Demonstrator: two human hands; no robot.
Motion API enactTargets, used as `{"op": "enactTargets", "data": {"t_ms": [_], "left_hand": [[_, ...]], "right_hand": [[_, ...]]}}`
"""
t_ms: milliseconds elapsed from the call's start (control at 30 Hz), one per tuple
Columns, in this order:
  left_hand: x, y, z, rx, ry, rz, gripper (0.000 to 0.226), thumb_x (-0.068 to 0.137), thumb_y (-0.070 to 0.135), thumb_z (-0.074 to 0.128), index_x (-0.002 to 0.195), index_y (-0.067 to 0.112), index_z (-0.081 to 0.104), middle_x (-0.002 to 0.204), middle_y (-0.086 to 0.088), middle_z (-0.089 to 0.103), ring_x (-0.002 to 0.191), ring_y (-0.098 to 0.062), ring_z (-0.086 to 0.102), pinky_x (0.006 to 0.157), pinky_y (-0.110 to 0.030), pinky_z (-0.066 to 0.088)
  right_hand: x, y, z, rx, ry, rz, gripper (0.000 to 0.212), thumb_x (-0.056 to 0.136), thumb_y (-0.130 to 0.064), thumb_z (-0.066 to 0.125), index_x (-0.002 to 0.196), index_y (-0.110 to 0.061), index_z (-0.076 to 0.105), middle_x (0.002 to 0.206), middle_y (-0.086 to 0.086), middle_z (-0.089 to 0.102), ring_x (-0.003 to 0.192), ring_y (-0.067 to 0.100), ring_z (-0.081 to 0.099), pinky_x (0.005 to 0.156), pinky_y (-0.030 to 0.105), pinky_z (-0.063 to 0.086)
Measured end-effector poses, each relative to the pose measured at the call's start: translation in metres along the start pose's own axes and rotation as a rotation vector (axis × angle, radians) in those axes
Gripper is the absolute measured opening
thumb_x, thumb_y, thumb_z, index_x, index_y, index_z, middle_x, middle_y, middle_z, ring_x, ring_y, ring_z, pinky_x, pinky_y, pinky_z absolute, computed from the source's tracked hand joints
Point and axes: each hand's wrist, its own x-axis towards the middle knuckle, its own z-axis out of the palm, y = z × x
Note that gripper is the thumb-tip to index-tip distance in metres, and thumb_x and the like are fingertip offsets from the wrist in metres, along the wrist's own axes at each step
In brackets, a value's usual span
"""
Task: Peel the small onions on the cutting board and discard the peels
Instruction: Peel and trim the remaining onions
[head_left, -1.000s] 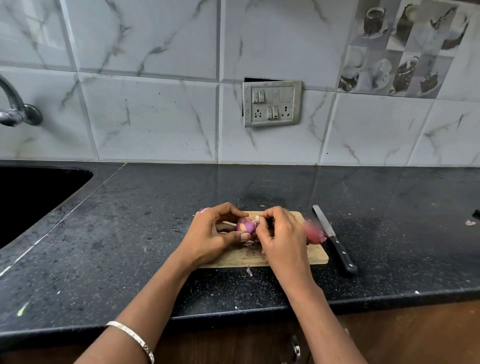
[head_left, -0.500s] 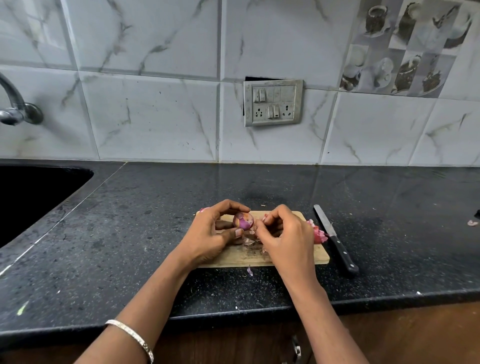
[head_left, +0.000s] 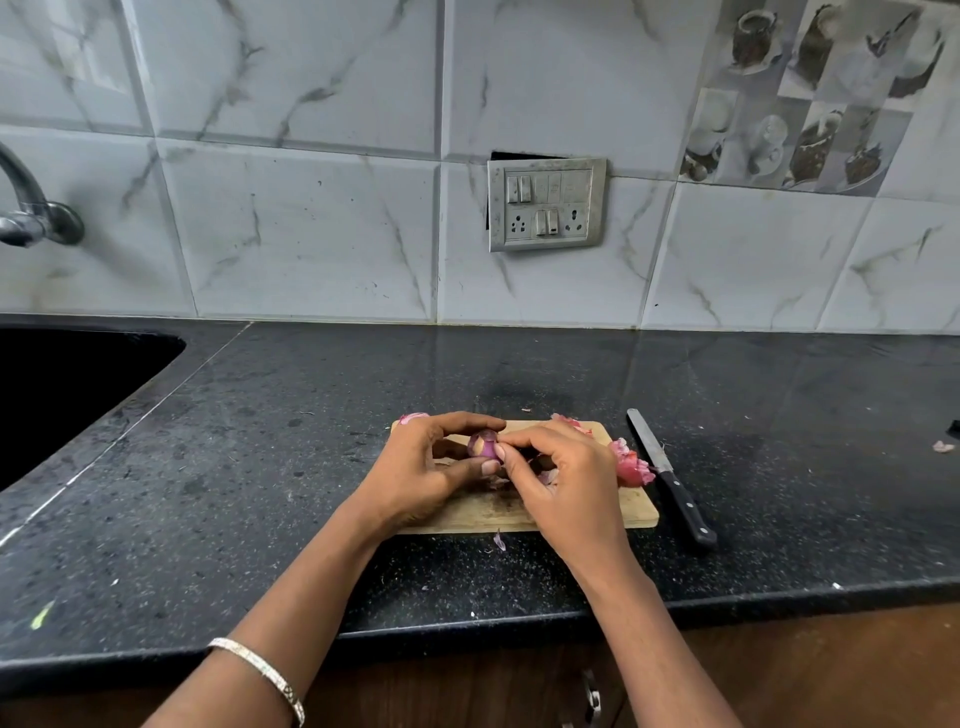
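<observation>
From the head view, the job looks to be partway through. The left hand (head_left: 423, 467) grasps one small onion (head_left: 483, 446) between thumb and fingertips, holding it just above the middle of the cutting board (head_left: 636, 512). The right hand (head_left: 563, 480) is pinched on that onion's skin at its right side, so both hands are closed on the same bulb. A curl of purple skin stands loose at the onion's top, and pale flesh shows beside it, so I judge this onion is half stripped.

A heap of pink peels (head_left: 631, 462) lies on the board's right edge, touching the blade of the knife (head_left: 670, 480), which rests on the desk just beside the board. More scraps lie at the board's far edge, and a pink piece (head_left: 413, 417) shows at its far left corner; whether that is a peel or another onion I cannot tell. One flake (head_left: 498, 541) has dropped onto the desk just off the board's near edge. None of the peels has been discarded yet, so that step remains, along with finishing this onion.

The desk (head_left: 260, 493) is dark speckled stone, with a black sink (head_left: 62, 384) set in at its left edge and a tap (head_left: 31, 213) above it. Behind runs a marbled tile wall carrying a switch plate (head_left: 546, 203).
</observation>
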Motion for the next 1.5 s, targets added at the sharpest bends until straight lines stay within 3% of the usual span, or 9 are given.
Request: {"op": "enactTargets", "data": {"t_ms": [267,400,667,733,767,833,900,1100,1500], "left_hand": [[-0.0017,0.0047,0.0008,0.043,0.009,-0.002,0.036,0.085,0.004,0.079,0.115,0.022,0.074,0.108,0.009,0.077,0.091,-0.003,0.073,0.081,-0.011,0.052],[-0.0021,0.0052,0.0009,0.064,0.01,-0.005,0.032,0.085,0.005,0.08,0.114,0.017,0.075,0.109,0.011,0.076,0.087,0.003,0.071,0.079,-0.008,0.05],[-0.0017,0.0051,0.0013,0.051,0.006,-0.023,0.03,0.085,0.006,0.079,0.115,0.013,0.075,0.108,0.004,0.077,0.09,-0.002,0.072,0.08,-0.011,0.052],[-0.0013,0.0044,0.0011,0.05,0.005,-0.026,0.031,0.085,0.007,0.079,0.116,0.013,0.075,0.108,0.004,0.077,0.091,-0.002,0.072,0.08,-0.012,0.052],[-0.0011,0.004,0.0011,0.051,0.006,-0.026,0.032,0.085,0.007,0.079,0.116,0.013,0.075,0.108,0.004,0.077,0.092,-0.004,0.072,0.081,-0.012,0.052],[-0.0007,0.0032,0.0009,0.047,0.011,-0.034,0.033,0.085,0.007,0.08,0.118,0.013,0.074,0.108,0.004,0.077,0.094,-0.008,0.073,0.083,-0.015,0.054],[-0.0005,0.0023,0.0007,0.04,0.018,-0.056,0.035,0.084,0.008,0.08,0.118,0.014,0.074,0.109,0.005,0.077,0.093,-0.01,0.074,0.083,-0.017,0.055],[-0.0006,0.0036,0.0006,0.056,0.051,-0.063,0.035,0.083,0.01,0.082,0.117,0.014,0.075,0.109,0.006,0.076,0.092,-0.005,0.073,0.083,-0.015,0.054],[-0.0012,0.0047,0.0001,0.078,0.033,-0.054,0.035,0.081,0.009,0.083,0.115,0.013,0.075,0.108,0.006,0.077,0.087,0.0,0.071,0.082,-0.014,0.054]], "right_hand": [[-0.0012,0.0036,0.0018,0.073,-0.024,0.03,0.006,0.083,-0.011,0.079,0.084,-0.016,0.081,0.079,-0.013,0.071,0.075,0.003,0.066,0.066,0.018,0.052],[-0.0021,0.0023,0.0017,0.056,-0.016,0.031,0.006,0.08,-0.01,0.079,0.082,-0.016,0.08,0.078,-0.013,0.071,0.073,0.003,0.066,0.064,0.026,0.054],[-0.0024,-0.0029,0.0036,-0.049,-0.017,0.01,0.004,0.079,-0.011,0.075,0.079,-0.014,0.074,0.078,-0.009,0.069,0.069,0.007,0.063,0.064,0.032,0.055],[-0.0022,-0.0025,0.0029,-0.038,-0.024,0.023,0.005,0.079,-0.01,0.076,0.079,-0.014,0.074,0.078,-0.009,0.069,0.07,0.007,0.064,0.069,0.026,0.056],[-0.002,-0.0024,0.0027,-0.04,-0.019,0.032,0.007,0.079,-0.009,0.076,0.079,-0.015,0.073,0.077,-0.009,0.069,0.07,0.007,0.064,0.077,0.016,0.052],[-0.0009,-0.003,0.0027,-0.063,0.009,0.046,0.009,0.079,-0.007,0.077,0.078,-0.015,0.072,0.075,-0.009,0.069,0.068,0.007,0.062,0.087,-0.001,0.035],[-0.0003,-0.0032,0.0021,-0.059,0.031,0.053,0.009,0.08,-0.007,0.076,0.078,-0.016,0.073,0.073,-0.01,0.069,0.067,0.005,0.062,0.087,-0.003,0.031],[-0.0014,-0.0014,0.0008,0.023,-0.005,0.026,0.009,0.084,-0.012,0.078,0.091,-0.017,0.08,0.085,-0.012,0.074,0.078,0.0,0.068,0.073,0.014,0.054],[-0.0017,0.003,0.0045,0.01,-0.021,0.026,0.006,0.083,-0.008,0.074,0.084,-0.014,0.077,0.08,-0.01,0.071,0.074,0.005,0.066,0.065,0.034,0.058]]}}
